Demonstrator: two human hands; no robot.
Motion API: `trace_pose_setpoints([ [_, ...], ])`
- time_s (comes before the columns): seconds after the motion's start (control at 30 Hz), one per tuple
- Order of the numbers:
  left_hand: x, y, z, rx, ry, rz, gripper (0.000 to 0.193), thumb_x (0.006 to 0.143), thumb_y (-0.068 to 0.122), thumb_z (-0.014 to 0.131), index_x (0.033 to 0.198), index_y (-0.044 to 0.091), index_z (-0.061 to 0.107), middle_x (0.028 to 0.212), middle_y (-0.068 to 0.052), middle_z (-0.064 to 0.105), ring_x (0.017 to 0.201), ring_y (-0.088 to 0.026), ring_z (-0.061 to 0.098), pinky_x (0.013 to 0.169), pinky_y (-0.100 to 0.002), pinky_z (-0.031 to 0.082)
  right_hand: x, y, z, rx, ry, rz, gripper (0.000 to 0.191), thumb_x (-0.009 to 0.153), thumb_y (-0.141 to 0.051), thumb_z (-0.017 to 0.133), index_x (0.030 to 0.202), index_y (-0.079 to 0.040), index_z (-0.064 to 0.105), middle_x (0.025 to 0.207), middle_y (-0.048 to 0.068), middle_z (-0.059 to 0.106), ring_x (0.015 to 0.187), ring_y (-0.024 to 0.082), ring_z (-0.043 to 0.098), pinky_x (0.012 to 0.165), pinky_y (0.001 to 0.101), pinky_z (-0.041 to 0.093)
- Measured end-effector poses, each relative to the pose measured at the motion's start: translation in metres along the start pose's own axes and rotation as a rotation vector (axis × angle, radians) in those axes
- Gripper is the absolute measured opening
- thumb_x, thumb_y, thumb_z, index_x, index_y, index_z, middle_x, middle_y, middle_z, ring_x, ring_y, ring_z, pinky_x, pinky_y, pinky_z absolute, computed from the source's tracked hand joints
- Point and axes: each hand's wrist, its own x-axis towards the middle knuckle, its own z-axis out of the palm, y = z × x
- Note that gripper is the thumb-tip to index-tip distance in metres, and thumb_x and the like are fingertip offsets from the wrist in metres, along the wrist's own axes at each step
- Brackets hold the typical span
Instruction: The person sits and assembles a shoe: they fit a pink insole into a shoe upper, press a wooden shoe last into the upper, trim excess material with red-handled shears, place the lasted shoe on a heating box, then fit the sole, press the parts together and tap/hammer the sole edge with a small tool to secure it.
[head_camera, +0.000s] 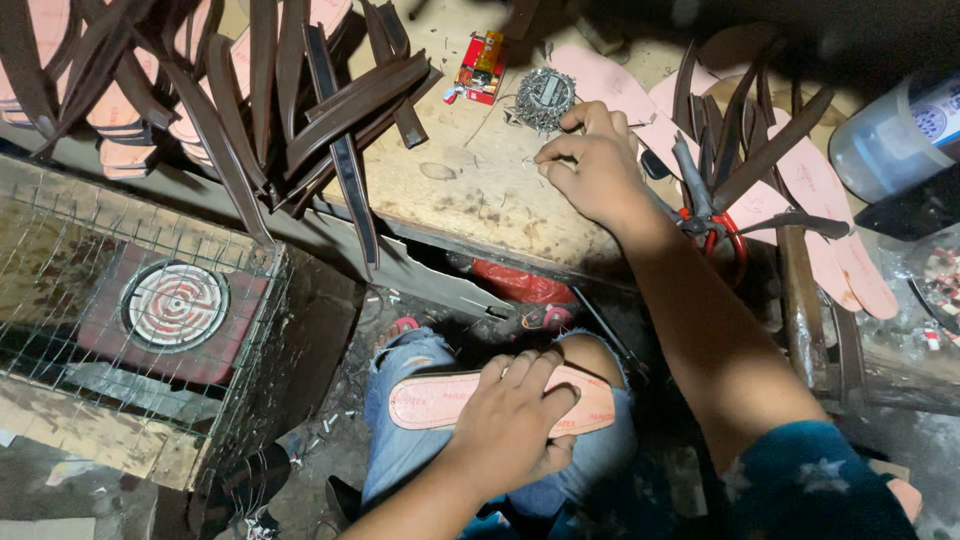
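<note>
My left hand (515, 420) presses down on a pink sandal insole (440, 400) that lies across my knee in torn blue jeans. My right hand (592, 160) reaches out over the worn wooden workbench (470, 190), its fingertips pinched together on the surface just below a round pile of small metal tacks (544, 98). Whether a tack sits between the fingers is too small to tell.
Several dark brown straps (300, 100) and pink soles hang over the bench's left side. More pink insoles (830, 240), straps and red-handled pliers (712, 215) lie at the right. A small red packet (478, 70), a plastic bottle (890, 140) and a wire-caged electric heater (175, 305) are nearby.
</note>
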Motion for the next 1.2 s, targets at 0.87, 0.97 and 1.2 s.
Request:
trace_pose_setpoints([
  [0.87, -0.008, 0.002, 0.004, 0.057, -0.003, 0.047, 0.051, 0.062, 0.031, 0.082, 0.107, 0.010, 0.071, 0.130, -0.019, 0.060, 0.118, -0.035, 0.055, 0.099, -0.048, 0.041, -0.201, -0.090, -0.044, 0.979, 0.163, 0.781, 0.022, 0.094, -0.006, 0.063, 0.114, 0.002, 0.064, 0.096, 0.008, 0.073, 0.086, 0.011, 0.066, 0.083, 0.0255, 0.054],
  [0.97, -0.010, 0.002, 0.010, 0.077, -0.006, 0.066, 0.051, 0.063, 0.032, 0.083, 0.108, 0.011, 0.071, 0.130, -0.018, 0.060, 0.119, -0.035, 0.055, 0.099, -0.048, 0.041, -0.240, -0.096, -0.045, 0.929, 0.160, 0.835, 0.017, 0.096, -0.009, 0.064, 0.108, 0.002, 0.066, 0.097, 0.008, 0.074, 0.088, 0.012, 0.067, 0.084, 0.0257, 0.054],
  [1.2, -0.013, 0.007, 0.013, 0.082, -0.024, 0.067, 0.051, 0.062, 0.033, 0.082, 0.107, 0.011, 0.071, 0.133, -0.015, 0.060, 0.118, -0.035, 0.055, 0.096, -0.049, 0.041, -0.279, -0.114, -0.045, 0.475, -0.005, 0.487, 0.012, 0.091, -0.011, 0.071, 0.099, -0.003, 0.070, 0.098, 0.008, 0.069, 0.089, 0.016, 0.067, 0.081, 0.0283, 0.054],
])
